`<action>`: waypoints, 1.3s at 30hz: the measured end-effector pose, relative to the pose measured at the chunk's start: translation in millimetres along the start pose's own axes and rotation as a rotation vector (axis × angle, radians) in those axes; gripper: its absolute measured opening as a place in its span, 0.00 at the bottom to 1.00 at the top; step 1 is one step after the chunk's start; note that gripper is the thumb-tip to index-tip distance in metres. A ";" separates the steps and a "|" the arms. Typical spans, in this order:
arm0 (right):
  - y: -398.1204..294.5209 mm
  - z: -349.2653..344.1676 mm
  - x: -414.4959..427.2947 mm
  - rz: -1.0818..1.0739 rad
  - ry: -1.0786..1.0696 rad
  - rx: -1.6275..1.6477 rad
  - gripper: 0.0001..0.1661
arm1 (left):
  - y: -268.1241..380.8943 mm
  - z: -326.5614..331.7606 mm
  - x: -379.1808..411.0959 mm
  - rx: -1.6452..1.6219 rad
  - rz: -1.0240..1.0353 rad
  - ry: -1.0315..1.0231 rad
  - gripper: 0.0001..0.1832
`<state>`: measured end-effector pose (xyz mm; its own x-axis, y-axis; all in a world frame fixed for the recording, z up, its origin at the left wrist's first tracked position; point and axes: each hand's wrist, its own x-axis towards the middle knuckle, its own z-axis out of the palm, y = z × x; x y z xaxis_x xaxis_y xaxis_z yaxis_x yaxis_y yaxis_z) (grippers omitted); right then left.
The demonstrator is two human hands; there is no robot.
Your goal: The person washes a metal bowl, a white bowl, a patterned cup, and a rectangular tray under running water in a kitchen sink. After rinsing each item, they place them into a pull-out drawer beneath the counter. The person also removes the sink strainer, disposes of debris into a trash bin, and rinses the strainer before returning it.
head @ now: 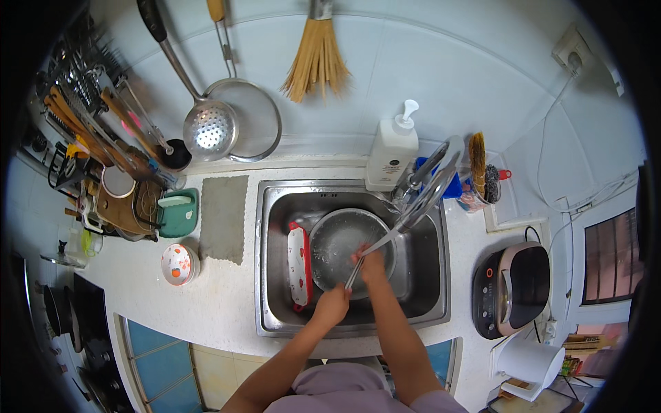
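Note:
A bundle of thin chopsticks (354, 274) slants above the round metal basin (330, 248) in the stainless steel sink (423, 304). Their lower ends are in my left hand (332, 308), at the basin's near edge. My right hand (372, 264) closes around the upper part, where a stream of water (381, 241) from the chrome faucet (428, 191) runs onto it. The fingers hide how many sticks there are. Water lies in the basin. Beside it, on the sink's left, a white patterned dish with red handles (298, 266) stands tilted on its side.
Left of the sink are stacked patterned bowls (178, 264), a grey mat (224, 219) and a green tray (181, 219). A white pump bottle (392, 152) stands behind the sink, near a brush holder (472, 199). On the right sits a rice cooker (511, 289).

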<state>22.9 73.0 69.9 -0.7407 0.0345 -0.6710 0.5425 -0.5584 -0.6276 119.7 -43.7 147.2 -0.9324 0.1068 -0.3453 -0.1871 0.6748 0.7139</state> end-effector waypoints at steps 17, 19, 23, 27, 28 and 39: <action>-38.5 53.4 -51.7 -0.111 -0.291 0.310 0.18 | -21.5 49.0 70.8 -0.656 -0.228 0.383 0.23; -44.3 56.8 -60.5 -0.069 -0.280 0.258 0.16 | -26.3 59.8 88.0 -0.772 -0.236 0.472 0.21; -46.5 48.6 -63.6 -0.023 -0.338 0.159 0.15 | -29.2 66.7 106.2 -1.044 -0.214 0.526 0.17; -47.2 43.1 -70.8 -0.085 -0.300 0.112 0.18 | 2.0 48.6 102.4 -1.221 -0.138 0.441 0.17; -46.8 45.4 -73.1 -0.089 -0.282 0.086 0.19 | 3.4 47.5 106.9 -1.291 -0.179 0.459 0.17; -53.3 33.3 -77.7 -0.625 -0.141 -0.642 0.12 | 34.7 43.5 103.8 -1.444 -0.163 0.436 0.18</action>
<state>38.3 72.5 168.6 -0.9931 0.0505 -0.1060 0.1106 0.0993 -0.9889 29.9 22.5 109.6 -0.8396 -0.2885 -0.4602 -0.1863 -0.6429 0.7430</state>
